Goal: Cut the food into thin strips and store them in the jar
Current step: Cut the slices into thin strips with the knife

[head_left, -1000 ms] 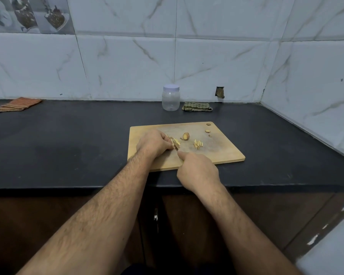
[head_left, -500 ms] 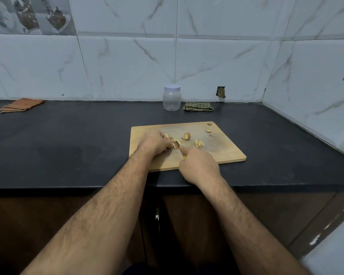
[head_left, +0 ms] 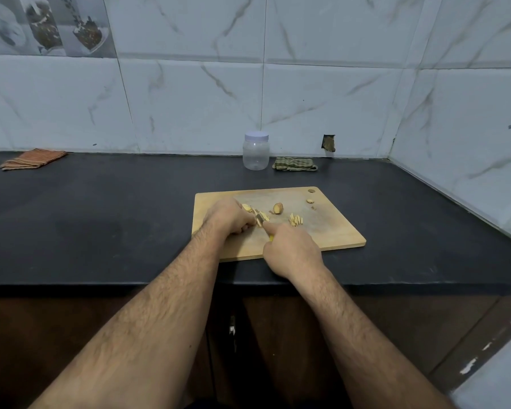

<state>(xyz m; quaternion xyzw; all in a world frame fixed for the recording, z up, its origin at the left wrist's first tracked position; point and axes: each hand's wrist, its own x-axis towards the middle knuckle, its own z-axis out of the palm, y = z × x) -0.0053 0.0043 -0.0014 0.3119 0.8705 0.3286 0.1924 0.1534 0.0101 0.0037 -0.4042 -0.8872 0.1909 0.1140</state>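
Compared against the pictures from a second and half a second back: little movement found. Right hand (head_left: 292, 249) noted slightly further up the cutting board (head_left: 337, 234), forefinger stretched along the back of a small knife (head_left: 260, 219), remaining fingers curled round a yellow handle that barely showed at the heel of the hand. Left hand (head_left: 229, 218) held in the same place at centre frame, fingers curled down on the piece of food being cut (head_left: 247, 207). Blade seen set among a few pale slivers just right of the left fingertips. Judged as one more stroke in a run of slicing, not a new step.

Heap of finished strips (head_left: 296, 219) found unmoved, right of the blade and apart from it. Uncut lump (head_left: 277, 208) lying just behind, untouched. Two small scraps (head_left: 309, 201) noted near the board's hanging hole, upper right corner of the board.

Jar (head_left: 256, 151) stood upright at the back of the tabletop (head_left: 101, 216), above the board in frame, lid on, appearing empty. Storing therefore judged not begun; cutting judged partly done.

Striped cloth (head_left: 33, 158) at upper left, checked cloth (head_left: 294, 164) just right of the jar.

No brand, label or legible writing found on jar, board or wall tiles (head_left: 189, 107); one decorative tile at upper left carried pictures only.
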